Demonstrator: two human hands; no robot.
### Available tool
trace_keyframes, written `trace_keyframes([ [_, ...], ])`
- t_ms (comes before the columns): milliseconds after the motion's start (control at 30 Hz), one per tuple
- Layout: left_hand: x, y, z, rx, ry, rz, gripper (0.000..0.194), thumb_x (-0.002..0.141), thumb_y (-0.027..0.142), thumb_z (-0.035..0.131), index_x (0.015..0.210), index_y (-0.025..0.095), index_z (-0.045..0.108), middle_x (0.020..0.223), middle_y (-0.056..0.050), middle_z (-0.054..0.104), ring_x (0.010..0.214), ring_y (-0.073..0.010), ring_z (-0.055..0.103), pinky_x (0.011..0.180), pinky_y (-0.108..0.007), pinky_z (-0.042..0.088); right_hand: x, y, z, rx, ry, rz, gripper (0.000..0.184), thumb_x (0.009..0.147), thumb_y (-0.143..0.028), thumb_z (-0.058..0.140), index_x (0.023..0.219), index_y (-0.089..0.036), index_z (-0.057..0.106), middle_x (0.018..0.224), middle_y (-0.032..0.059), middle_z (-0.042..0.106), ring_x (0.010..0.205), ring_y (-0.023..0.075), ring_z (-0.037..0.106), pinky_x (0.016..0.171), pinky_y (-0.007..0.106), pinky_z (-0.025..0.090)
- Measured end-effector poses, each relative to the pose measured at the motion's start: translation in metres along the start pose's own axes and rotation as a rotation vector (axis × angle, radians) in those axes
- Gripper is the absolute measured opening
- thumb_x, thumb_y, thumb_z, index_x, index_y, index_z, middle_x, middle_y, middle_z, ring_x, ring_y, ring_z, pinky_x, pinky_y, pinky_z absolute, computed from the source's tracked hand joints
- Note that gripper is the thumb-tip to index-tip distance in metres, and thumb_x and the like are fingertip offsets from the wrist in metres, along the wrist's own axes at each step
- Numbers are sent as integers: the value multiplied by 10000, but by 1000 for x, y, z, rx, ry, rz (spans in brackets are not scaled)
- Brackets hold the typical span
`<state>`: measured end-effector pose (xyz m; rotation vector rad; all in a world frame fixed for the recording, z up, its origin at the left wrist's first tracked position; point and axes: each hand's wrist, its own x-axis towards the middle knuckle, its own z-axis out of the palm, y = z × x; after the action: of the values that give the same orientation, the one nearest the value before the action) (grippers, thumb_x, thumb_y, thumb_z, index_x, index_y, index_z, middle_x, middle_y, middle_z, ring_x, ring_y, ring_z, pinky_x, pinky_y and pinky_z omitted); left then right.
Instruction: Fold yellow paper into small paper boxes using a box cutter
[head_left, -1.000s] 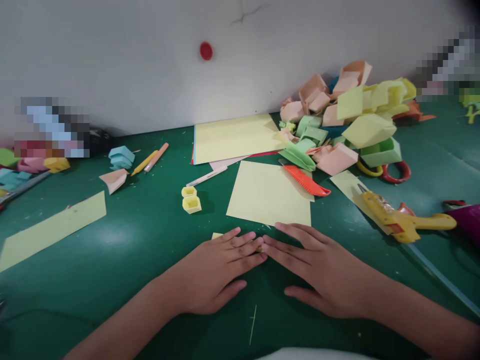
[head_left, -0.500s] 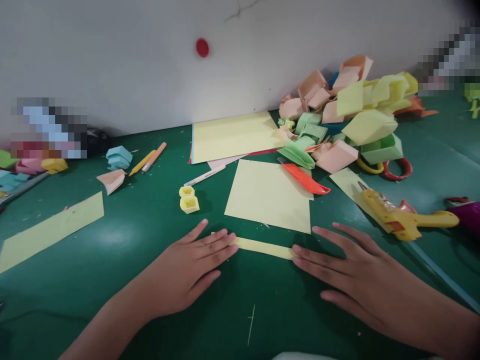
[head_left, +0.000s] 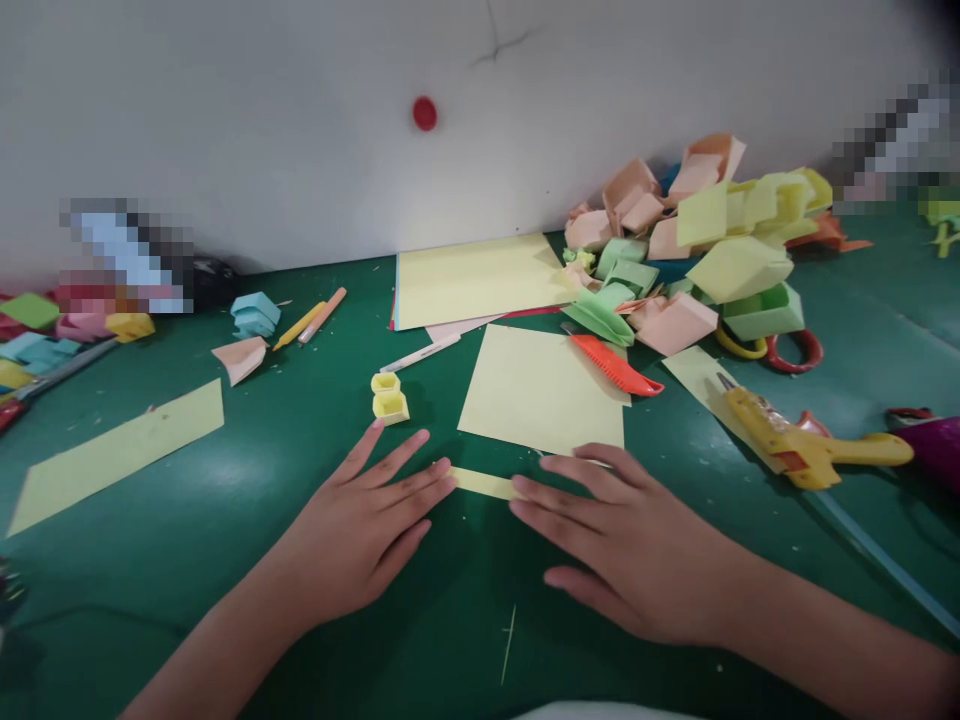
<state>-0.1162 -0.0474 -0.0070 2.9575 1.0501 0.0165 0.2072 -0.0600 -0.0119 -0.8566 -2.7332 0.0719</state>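
Note:
A narrow yellow paper strip [head_left: 484, 484] lies flat on the green tabletop between my hands. The fingertips of my left hand [head_left: 375, 525] press on its left end, with the fingers spread. My right hand [head_left: 622, 545] lies over the right part, fingers stretched out and touching the strip, so that end is hidden. Just beyond the left fingertips stand two small joined yellow paper boxes [head_left: 390, 403]. Behind the strip is a pale yellow paper sheet [head_left: 536, 390], with an orange-red utility knife [head_left: 615, 366] on its right side.
At the right lie a yellow glue gun [head_left: 810, 440] with a blue glue stick and scissors [head_left: 799, 352]. Folded paper pieces [head_left: 739, 270] heap up by the wall. Stacked sheets [head_left: 480, 285], a white pen [head_left: 420, 353], markers [head_left: 322, 315] and a pale strip [head_left: 124, 455] lie behind and left.
My right hand has slid left along the strip, closer to my left hand, and less of the strip shows. The left fingers have spread a little. The view has shifted slightly.

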Motion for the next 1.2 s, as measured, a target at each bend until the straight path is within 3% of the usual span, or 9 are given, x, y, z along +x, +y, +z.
trace_keyframes([
  [133,-2,2,2,12,12,-15,591,1012,237,469,1580,291,317,1551,40,458,1530,-274,255,1277,-588,5,41,-6,17,-32,-118,-134,670,1021,-574,422,1466,-80,500,1531,108,515,1397,325,434,1110,506,325],
  [233,-5,-2,4,-26,6,-25,604,1016,249,476,1586,320,288,1547,32,464,1524,-280,263,1267,-614,26,49,-4,21,-51,-128,-163,659,1034,-562,395,1473,-79,491,1525,102,522,1426,326,401,1132,520,296],
  [500,-5,-17,2,-138,-13,-27,561,1023,250,494,1548,389,350,1506,56,514,1511,-255,290,1260,-626,33,-10,7,-1,-118,-56,-45,526,1038,-510,427,1479,-233,503,1458,-54,596,1287,282,528,1101,547,265],
  [633,-3,-15,1,-159,-2,-52,546,1019,238,493,1531,391,380,1492,54,529,1501,-264,314,1251,-649,78,-45,11,-9,-208,-108,23,504,1036,-421,435,1514,-264,460,1505,-78,538,1271,304,529,1064,575,280],
  [833,-4,-12,5,-155,9,-67,525,1022,234,482,1521,377,405,1483,51,544,1500,-266,328,1247,-652,137,-86,15,-15,-286,-135,56,589,983,-483,519,1537,-304,431,1570,-85,447,1257,336,539,1006,562,361],
  [967,0,-4,14,-138,116,-75,439,1025,269,508,1459,327,510,1452,31,591,1419,-250,478,1227,-569,302,-87,18,-19,-179,-135,127,593,970,-442,573,1533,-320,430,1458,-35,599,1206,304,587,959,499,452],
  [1067,9,4,18,-147,203,-114,290,1029,275,505,1275,278,658,1339,1,682,1258,-232,621,1106,-477,472,-75,22,-24,-55,-77,161,492,986,-348,560,1472,-306,501,1279,-6,720,1122,274,631,953,486,472],
  [1200,27,13,16,-294,221,-248,226,1014,215,459,1057,227,681,1109,-39,737,1057,-211,679,933,-403,558,-51,25,-30,114,-27,224,320,1017,-304,495,1308,-263,621,1124,39,750,998,236,659,839,413,516],
])
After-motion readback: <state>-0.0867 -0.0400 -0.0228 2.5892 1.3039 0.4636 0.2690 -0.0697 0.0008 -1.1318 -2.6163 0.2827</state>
